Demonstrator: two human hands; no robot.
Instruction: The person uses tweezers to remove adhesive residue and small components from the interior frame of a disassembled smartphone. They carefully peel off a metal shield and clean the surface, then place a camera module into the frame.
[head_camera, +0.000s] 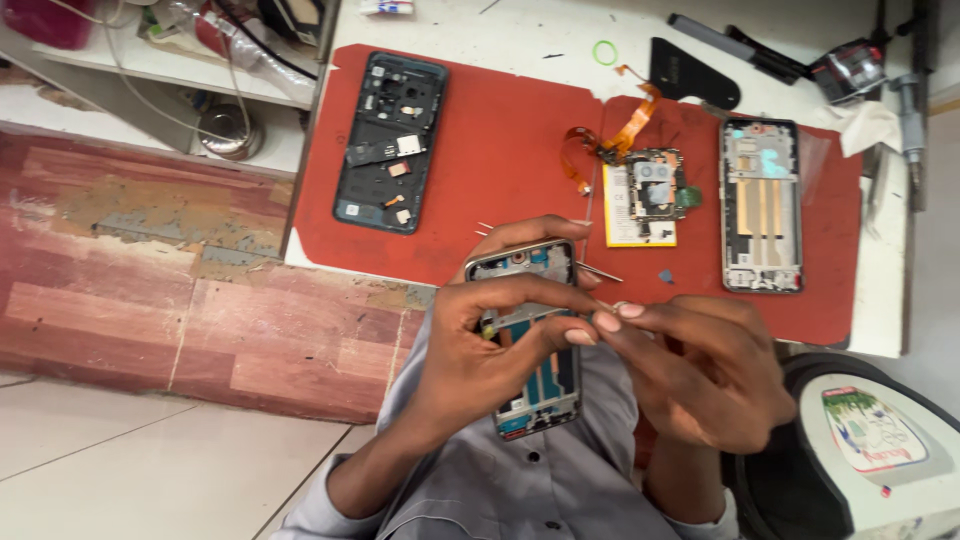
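Head view: left hand (470, 350) wraps the opened phone frame (528, 335) at centre, fingers curled tight round its glossy rectangular shell. Right hand (700, 365), at three o'clock of it, pinches something too small to tell. At twelve o'clock, the red mat (500, 150) carries a dark back cover (390, 140), a circuit board (650, 190) and a second frame (762, 205).

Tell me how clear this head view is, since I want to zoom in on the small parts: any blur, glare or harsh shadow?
Head view: light is even and soft, no harsh shadows on the red mat; the left hand and right hand on the phone frame look slightly soft; no strong glare on the back cover; edges tilt, the camera being angled.
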